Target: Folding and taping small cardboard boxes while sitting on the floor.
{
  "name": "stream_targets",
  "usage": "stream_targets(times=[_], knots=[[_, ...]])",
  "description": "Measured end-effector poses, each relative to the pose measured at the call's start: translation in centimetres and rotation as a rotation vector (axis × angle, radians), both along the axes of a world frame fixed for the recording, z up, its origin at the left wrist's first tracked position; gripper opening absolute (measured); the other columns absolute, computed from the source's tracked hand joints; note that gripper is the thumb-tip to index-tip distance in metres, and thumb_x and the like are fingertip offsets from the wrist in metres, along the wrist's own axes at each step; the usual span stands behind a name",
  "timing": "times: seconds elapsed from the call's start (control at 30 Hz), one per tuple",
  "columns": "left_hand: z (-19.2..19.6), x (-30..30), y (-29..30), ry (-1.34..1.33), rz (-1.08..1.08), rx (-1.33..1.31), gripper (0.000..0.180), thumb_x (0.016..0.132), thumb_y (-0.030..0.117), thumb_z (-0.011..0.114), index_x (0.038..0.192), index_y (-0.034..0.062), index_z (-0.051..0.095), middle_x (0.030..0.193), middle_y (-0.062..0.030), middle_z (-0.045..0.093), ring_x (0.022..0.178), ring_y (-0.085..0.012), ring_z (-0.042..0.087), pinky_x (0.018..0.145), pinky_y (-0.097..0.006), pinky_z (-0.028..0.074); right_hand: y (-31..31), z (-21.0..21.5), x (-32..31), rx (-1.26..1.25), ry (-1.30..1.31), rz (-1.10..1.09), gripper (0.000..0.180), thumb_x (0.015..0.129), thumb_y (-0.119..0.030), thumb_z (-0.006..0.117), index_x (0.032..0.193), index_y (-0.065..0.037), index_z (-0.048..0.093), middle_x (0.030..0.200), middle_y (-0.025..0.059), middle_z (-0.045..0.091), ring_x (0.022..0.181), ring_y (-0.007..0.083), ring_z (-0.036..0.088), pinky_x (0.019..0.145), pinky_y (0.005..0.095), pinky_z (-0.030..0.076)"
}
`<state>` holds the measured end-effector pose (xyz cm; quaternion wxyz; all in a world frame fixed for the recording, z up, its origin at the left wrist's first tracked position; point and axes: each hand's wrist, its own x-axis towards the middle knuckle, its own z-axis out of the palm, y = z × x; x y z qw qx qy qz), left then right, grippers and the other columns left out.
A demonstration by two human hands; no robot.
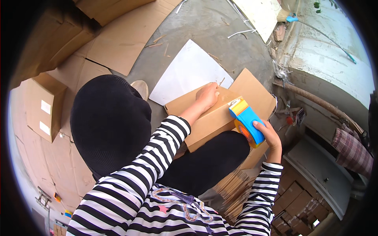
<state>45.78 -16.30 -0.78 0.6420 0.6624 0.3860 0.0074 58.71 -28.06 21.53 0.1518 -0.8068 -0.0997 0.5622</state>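
A brown cardboard box (pixel 210 125) rests tilted against my bent black-clad knee. My left hand (pixel 208 95) presses on the box's top near its far edge, fingers curled in and closed against the cardboard. Around the body of a blue and yellow tape dispenser (pixel 254 128) wraps my right hand (pixel 268 136), thumb on its blue side. An orange roll shows inside the dispenser. Its yellow front end meets the right end of the box's top. Past that end, a broad cardboard flap (pixel 252 92) sticks out.
A white sheet (pixel 189 72) lies on the grey floor beyond the box. Flattened cardboard (pixel 118 43) and a closed carton (pixel 43 106) are at the left. Stacked cardboard pieces (pixel 232 190) stand beside my right forearm. A wooden pole (pixel 319 102) and a broom (pixel 315 33) lie at the right.
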Motion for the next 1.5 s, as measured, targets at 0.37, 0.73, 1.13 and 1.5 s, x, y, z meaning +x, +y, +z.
stream_targets(times=[0.37,0.73,1.13,1.5], knots=[[4.7,-2.2,1.8,-0.276,-0.382,0.068,0.039,0.083,0.023,0.044,0.114,0.0031,0.054,0.118,-0.0139,0.054,0.114,-0.0292,0.047,0.094,-0.038,0.039,-1.1,-0.9,0.8,0.009,-0.026,-0.041,0.054,0.081,-0.045,0.057,0.103,0.004,0.057,0.084,0.0079,0.061,0.072,0.0121,0.058,0.066,0.0230,0.046],[6.8,-4.9,-0.1,-0.058,-0.432,0.340,0.072,0.072,0.044,0.068,0.125,0.0043,0.041,0.116,-0.0175,0.052,0.109,-0.0334,0.049,0.089,-0.042,0.041,-0.5,-0.9,1.0,-0.019,-0.020,0.042,0.072,0.076,-0.054,0.058,0.115,0.006,0.053,0.105,0.0172,0.059,0.091,0.0210,0.057,0.081,0.0276,0.044],[7.4,-6.2,-4.9,0.044,-0.346,0.935,0.085,0.076,0.049,0.060,0.133,-0.0057,0.027,0.126,-0.0160,0.042,0.108,-0.0257,0.044,0.087,-0.036,0.035,-0.3,-2.1,1.2,-0.011,-0.059,0.124,0.072,0.075,-0.058,0.057,0.114,0.002,0.056,0.108,0.0163,0.059,0.094,0.0217,0.057,0.083,0.0282,0.044],[6.2,-6.9,-5.7,-0.294,-0.453,1.176,0.071,0.073,0.048,0.062,0.121,-0.0006,0.042,0.126,-0.0153,0.041,0.118,-0.0288,0.038,0.097,-0.048,0.028,-0.5,-2.1,0.5,0.088,-0.076,0.085,0.066,0.075,-0.054,0.060,0.112,0.001,0.057,0.106,0.0141,0.060,0.091,0.0211,0.057,0.080,0.0285,0.045]])
